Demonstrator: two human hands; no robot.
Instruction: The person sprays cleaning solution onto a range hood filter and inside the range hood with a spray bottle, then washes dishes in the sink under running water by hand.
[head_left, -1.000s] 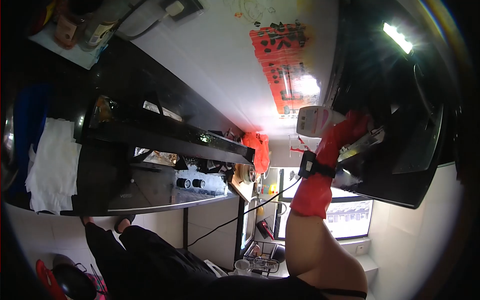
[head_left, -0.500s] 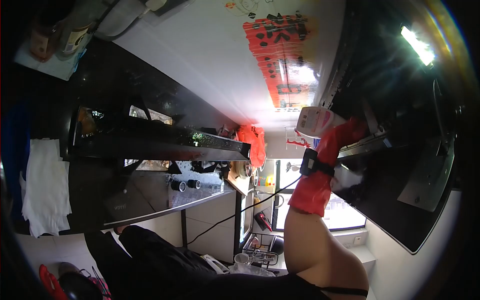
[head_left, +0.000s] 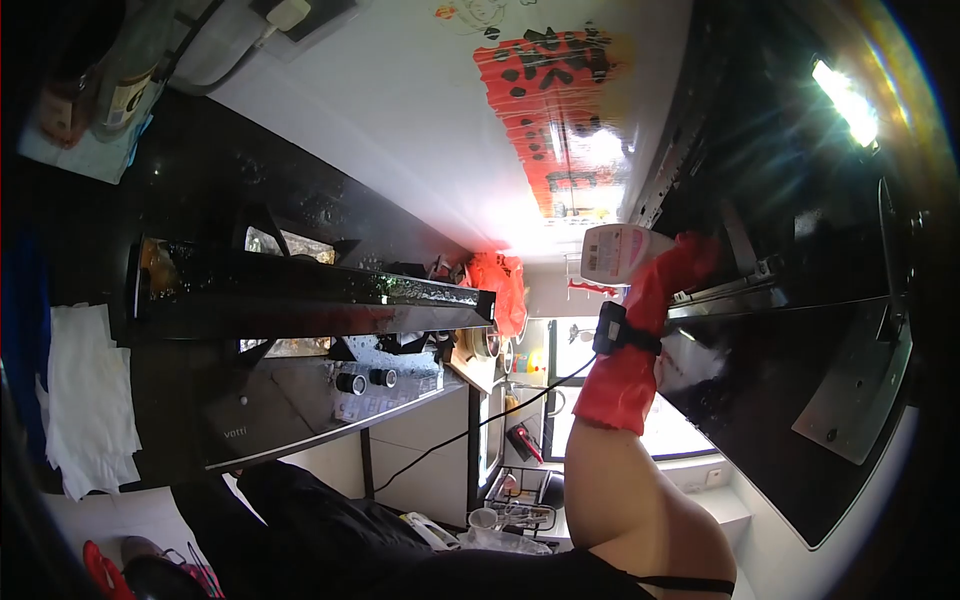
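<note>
My right hand (head_left: 693, 258) wears a red rubber glove, with a black strapped device around the wrist. Its fingers are closed around the neck end of a white bottle (head_left: 615, 254) with a pink-marked label. Hand and bottle are up at the underside of a dark range hood (head_left: 770, 400), beside a metal strip (head_left: 735, 285). The fingertips are partly lost in shadow. My left hand is outside the picture.
A black gas stove (head_left: 290, 405) with two knobs lies at left. Near it are white cloths (head_left: 92, 400) and bottles on a tray (head_left: 75, 150). A red bag (head_left: 497, 290) sits by the wall. A black cable (head_left: 470, 433) hangs by my arm. The hood lamp (head_left: 845, 103) is lit.
The view has shifted, so the stove and cloths appear lower and further left. The bottle has moved slightly leftward in the picture, still in my right hand.
</note>
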